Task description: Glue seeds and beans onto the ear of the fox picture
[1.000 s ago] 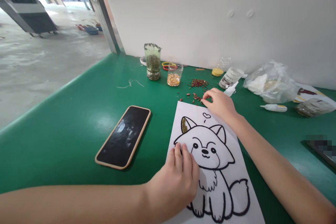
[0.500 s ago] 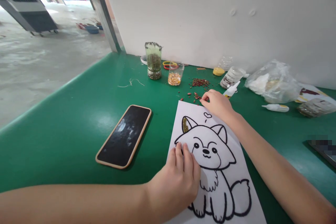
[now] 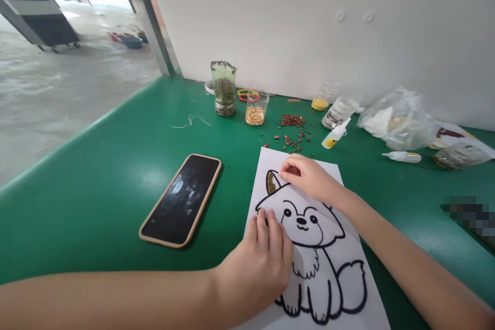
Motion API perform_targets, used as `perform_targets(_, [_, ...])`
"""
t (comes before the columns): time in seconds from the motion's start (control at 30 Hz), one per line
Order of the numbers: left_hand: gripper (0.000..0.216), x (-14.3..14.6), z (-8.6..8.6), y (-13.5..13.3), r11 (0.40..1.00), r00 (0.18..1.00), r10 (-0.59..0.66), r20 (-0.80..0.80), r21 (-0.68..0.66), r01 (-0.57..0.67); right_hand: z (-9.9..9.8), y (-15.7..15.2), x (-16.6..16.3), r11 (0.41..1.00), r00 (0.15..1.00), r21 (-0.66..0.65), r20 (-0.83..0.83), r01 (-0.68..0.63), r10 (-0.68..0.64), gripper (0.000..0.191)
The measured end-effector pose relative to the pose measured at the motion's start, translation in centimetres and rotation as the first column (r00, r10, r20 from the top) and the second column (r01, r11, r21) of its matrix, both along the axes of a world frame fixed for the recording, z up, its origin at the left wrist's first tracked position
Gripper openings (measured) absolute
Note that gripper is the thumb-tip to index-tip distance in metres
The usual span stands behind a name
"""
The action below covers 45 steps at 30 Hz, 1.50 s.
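A white sheet of paper [image 3: 353, 240] with a black outline drawing of a seated fox-like animal lies on the green table. Small greenish seeds [image 3: 271, 183] line part of the drawing's left ear. My left hand [image 3: 263, 258] rests on the sheet's left side, its fingers extended and slightly apart over the animal's cheek. Just right of the seeded ear, my right hand [image 3: 305, 172] is closed in a pinch; anything between its fingertips is too small to make out. Reddish-brown seeds [image 3: 293, 120] lie in a loose pile beyond the sheet's top edge.
A phone [image 3: 181, 198] lies left of the sheet. Behind stand a green cup of dark seeds [image 3: 224, 90] and a clear cup of corn kernels [image 3: 256, 112]. Glue bottles [image 3: 334, 135], a plastic jar [image 3: 340, 112] and a clear plastic bag [image 3: 402, 118] are at the back right.
My right hand has moved from the loose seeds back toward me, to the drawing's left ear, staying pinched. My left hand stays on the sheet.
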<state>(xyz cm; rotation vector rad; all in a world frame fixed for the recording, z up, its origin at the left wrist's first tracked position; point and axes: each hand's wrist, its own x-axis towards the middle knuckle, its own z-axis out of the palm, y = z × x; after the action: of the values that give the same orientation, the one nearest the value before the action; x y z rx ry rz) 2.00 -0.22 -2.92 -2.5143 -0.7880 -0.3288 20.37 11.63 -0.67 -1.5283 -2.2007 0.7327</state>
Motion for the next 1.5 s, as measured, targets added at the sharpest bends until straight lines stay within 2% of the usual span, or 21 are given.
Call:
perform_targets(0.37, [0.037, -0.05, 0.07, 0.01, 1.0, 1.0, 0.007, -0.02, 0.007, -0.007, -0.16, -0.44, -0.86, 1.0, 1.0, 0.015, -0.001, 0.021, -0.021, 0.011])
perform_targets(0.77, [0.037, -0.02, 0.1, -0.06, 1.0, 1.0, 0.007, -0.013, 0.011, -0.007, 0.07, -0.24, -0.15, 0.999, 0.998, 0.007, -0.041, -0.053, 0.053, 0.008])
perform_targets(1.3, [0.036, -0.04, 0.18, 0.01, 1.0, 1.0, 0.007, -0.019, 0.02, -0.007, 0.01, -0.72, -0.75, 0.992, 0.997, 0.11, 0.044, -0.067, 0.062, 0.006])
perform_targets(1.5, [0.036, -0.01, 0.12, 0.0, 1.0, 1.0, 0.009, -0.021, 0.016, -0.009, -0.05, -0.36, -0.49, 0.995, 0.997, 0.062, 0.009, -0.081, 0.081, 0.008])
